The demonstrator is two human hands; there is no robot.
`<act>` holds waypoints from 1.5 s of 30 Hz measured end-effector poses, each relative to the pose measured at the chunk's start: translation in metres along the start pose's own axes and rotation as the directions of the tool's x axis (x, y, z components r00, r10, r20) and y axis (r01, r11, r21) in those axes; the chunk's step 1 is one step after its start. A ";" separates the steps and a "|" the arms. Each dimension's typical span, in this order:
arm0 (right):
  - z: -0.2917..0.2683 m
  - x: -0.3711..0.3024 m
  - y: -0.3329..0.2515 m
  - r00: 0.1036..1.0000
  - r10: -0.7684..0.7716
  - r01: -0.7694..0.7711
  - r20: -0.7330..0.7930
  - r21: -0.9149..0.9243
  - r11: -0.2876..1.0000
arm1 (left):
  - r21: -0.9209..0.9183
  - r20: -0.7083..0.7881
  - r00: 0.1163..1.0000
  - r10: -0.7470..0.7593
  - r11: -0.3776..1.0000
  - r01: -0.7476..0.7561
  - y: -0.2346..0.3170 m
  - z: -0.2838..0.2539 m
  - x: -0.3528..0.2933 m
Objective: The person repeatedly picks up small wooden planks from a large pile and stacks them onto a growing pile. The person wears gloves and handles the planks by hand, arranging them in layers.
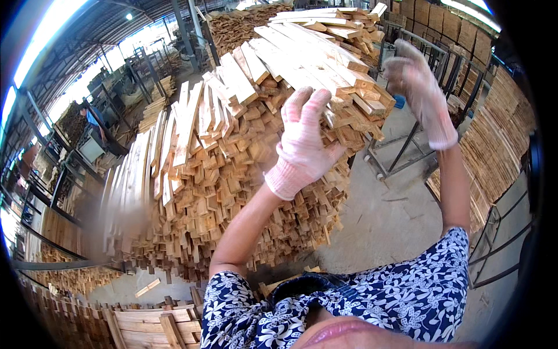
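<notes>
My left hand (305,136), in a pinkish-white knit glove, is at the near ends of the upper boards on a tall lumber stack (250,134). Its fingertips rest against a pale board (317,72), and the thumb sticks out to the right, so the hand looks open rather than wrapped around anything. Off the stack's right end, my right hand (421,96), in a matching glove, is raised and slightly blurred. Its fingers are apart and bent toward the board ends, with a gap between, and nothing shows in them.
Metal frames (401,151) stand on the concrete floor to the right, beside another lumber stack (488,139). Low in front at the left is a wooden pallet-like panel (154,326). A dark metal bar (70,264) runs along the left. Farther back left is a person in blue (96,122).
</notes>
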State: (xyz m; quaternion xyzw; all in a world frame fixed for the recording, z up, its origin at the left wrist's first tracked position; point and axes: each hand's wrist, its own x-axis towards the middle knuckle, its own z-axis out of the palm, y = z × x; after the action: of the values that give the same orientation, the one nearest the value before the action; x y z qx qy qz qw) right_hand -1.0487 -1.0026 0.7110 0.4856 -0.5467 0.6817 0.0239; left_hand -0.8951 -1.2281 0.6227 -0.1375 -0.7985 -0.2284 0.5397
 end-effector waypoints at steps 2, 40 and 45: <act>-0.006 0.050 0.019 0.884 0.415 -0.431 -0.217 -0.028 0.902 | -0.653 -0.083 0.989 -0.120 0.756 0.037 -0.011 0.002 -0.007; 0.310 -0.205 0.004 0.493 0.212 -0.653 0.844 0.198 0.731 | -0.815 -0.377 0.446 -0.812 0.519 0.256 0.202 -0.147 -0.274; 0.435 -0.233 -0.005 0.226 -0.130 -0.685 0.965 0.252 0.683 | -0.513 -0.673 0.221 -0.706 0.661 0.548 0.274 -0.212 -0.290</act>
State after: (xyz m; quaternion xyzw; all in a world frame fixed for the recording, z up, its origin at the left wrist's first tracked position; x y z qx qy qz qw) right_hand -0.6469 -1.2190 0.5238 0.6436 -0.2587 0.3862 -0.6080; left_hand -0.4879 -1.0944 0.4803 0.2792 -0.3999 -0.5268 0.6962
